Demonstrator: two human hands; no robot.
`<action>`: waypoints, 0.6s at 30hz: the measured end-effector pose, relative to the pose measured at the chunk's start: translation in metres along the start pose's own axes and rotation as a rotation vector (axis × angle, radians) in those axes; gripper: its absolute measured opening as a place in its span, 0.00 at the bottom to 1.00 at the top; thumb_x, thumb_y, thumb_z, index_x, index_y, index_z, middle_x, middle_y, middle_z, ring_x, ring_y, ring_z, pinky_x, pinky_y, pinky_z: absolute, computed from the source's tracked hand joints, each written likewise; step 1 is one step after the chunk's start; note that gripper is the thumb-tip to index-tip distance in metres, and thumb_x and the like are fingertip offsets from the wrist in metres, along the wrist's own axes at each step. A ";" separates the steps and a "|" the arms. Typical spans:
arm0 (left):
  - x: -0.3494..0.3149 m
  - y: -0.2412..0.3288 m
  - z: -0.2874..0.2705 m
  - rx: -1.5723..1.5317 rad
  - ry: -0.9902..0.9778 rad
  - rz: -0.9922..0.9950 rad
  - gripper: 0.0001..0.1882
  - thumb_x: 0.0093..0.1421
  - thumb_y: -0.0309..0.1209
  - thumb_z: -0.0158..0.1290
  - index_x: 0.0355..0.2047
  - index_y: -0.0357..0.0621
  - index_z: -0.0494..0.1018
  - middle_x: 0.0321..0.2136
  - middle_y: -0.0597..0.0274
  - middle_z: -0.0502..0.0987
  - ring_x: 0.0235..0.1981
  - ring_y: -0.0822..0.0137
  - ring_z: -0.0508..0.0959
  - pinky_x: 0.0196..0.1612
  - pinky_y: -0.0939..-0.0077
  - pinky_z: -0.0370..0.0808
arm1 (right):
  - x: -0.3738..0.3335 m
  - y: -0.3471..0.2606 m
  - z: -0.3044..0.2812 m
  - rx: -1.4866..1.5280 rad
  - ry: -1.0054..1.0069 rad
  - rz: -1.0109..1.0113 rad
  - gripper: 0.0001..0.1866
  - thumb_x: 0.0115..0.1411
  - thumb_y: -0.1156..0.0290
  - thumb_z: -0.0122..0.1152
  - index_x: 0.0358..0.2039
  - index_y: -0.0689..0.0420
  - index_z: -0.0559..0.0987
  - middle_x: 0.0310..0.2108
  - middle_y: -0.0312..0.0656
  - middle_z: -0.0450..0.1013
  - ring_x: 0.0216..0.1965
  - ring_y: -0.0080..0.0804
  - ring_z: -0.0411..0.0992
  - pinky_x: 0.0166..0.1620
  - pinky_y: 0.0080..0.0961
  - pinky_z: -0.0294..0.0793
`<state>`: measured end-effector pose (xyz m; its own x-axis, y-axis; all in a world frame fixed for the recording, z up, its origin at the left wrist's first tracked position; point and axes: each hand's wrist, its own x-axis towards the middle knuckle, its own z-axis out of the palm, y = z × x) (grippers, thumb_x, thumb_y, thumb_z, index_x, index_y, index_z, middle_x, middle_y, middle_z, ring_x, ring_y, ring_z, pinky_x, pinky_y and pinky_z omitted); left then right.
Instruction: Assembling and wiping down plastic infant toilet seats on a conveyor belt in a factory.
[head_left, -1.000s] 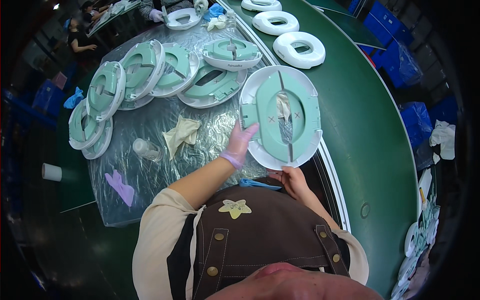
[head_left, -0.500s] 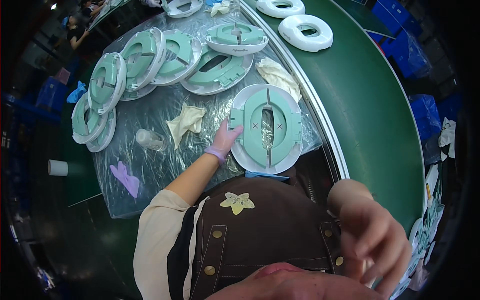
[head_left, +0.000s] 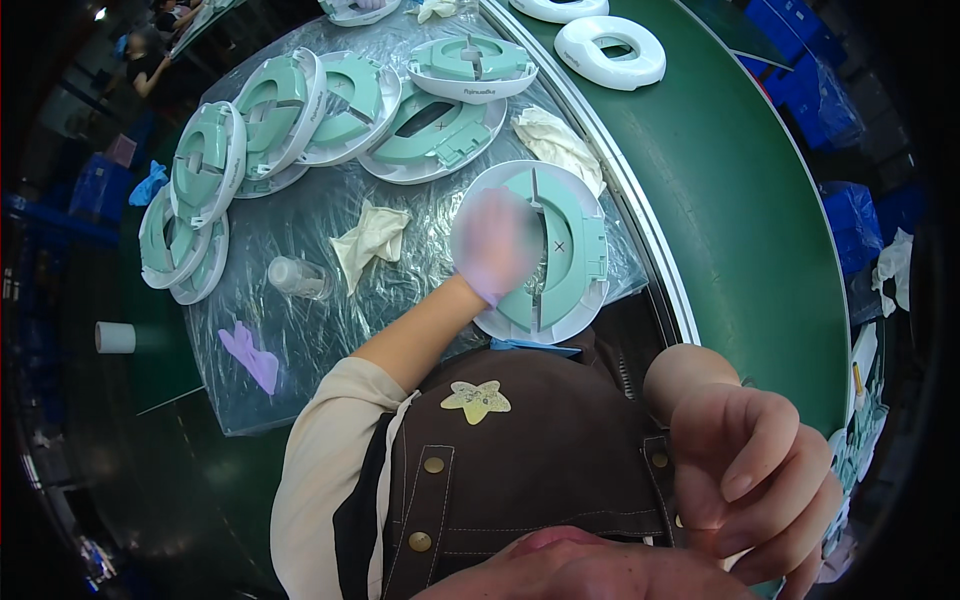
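Left hand (head_left: 492, 245), motion-blurred, resting on green-and-white seat ring (head_left: 545, 250) at near edge of plastic-covered worktable (head_left: 300, 350); grip impossible to judge through blur. Right hand (head_left: 750, 470), raised close to camera, well apart from seat ring, fingers curled inward, apparently empty. Green conveyor belt (head_left: 740, 200) curving just right of seat ring, carrying white rings (head_left: 610, 52). Overlapping row of like seat rings (head_left: 330, 110) beyond and left of seat ring; whether already finished, not discernible. Crumpled cloth (head_left: 372, 238) left of seat ring, small clear bottle (head_left: 296, 276) farther left. Judged progress: one ring under hand, not yet on belt. Left forearm extended, elbow bent.
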<state>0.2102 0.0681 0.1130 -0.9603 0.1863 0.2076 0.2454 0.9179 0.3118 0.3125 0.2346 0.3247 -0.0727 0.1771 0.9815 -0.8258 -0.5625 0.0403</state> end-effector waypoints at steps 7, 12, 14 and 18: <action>0.011 0.004 0.008 0.043 -0.069 -0.075 0.46 0.41 0.41 0.61 0.59 0.45 0.52 0.58 0.50 0.52 0.61 0.49 0.50 0.60 0.45 0.44 | 0.007 -0.002 0.003 0.020 -0.053 0.171 0.10 0.59 0.62 0.48 0.41 0.43 0.72 0.25 0.28 0.66 0.26 0.24 0.64 0.37 0.28 0.61; 0.007 -0.003 0.017 0.039 -0.057 -0.151 0.48 0.38 0.38 0.62 0.59 0.45 0.52 0.58 0.49 0.52 0.61 0.47 0.50 0.61 0.47 0.43 | -0.001 -0.006 -0.009 0.152 -0.169 0.280 0.20 0.59 0.59 0.49 0.52 0.43 0.68 0.27 0.33 0.66 0.26 0.29 0.65 0.38 0.33 0.62; 0.005 -0.003 0.019 -0.023 0.015 -0.147 0.47 0.36 0.35 0.61 0.58 0.45 0.52 0.58 0.48 0.52 0.60 0.48 0.50 0.61 0.48 0.43 | -0.009 -0.005 -0.018 0.108 -0.255 0.243 0.09 0.52 0.69 0.61 0.35 0.49 0.76 0.32 0.30 0.70 0.30 0.24 0.70 0.41 0.26 0.65; 0.005 -0.004 0.021 -0.105 0.028 -0.141 0.47 0.35 0.31 0.60 0.58 0.43 0.52 0.58 0.49 0.52 0.60 0.48 0.50 0.60 0.45 0.44 | -0.035 0.015 -0.046 -0.512 -0.985 0.440 0.11 0.43 0.78 0.58 0.30 0.56 0.72 0.30 0.44 0.70 0.31 0.41 0.70 0.35 0.37 0.70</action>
<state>0.2022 0.0728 0.0935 -0.9825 0.0477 0.1800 0.1229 0.8921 0.4347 0.2775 0.2571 0.2824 -0.1296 -0.7718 0.6226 -0.9808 0.0075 -0.1948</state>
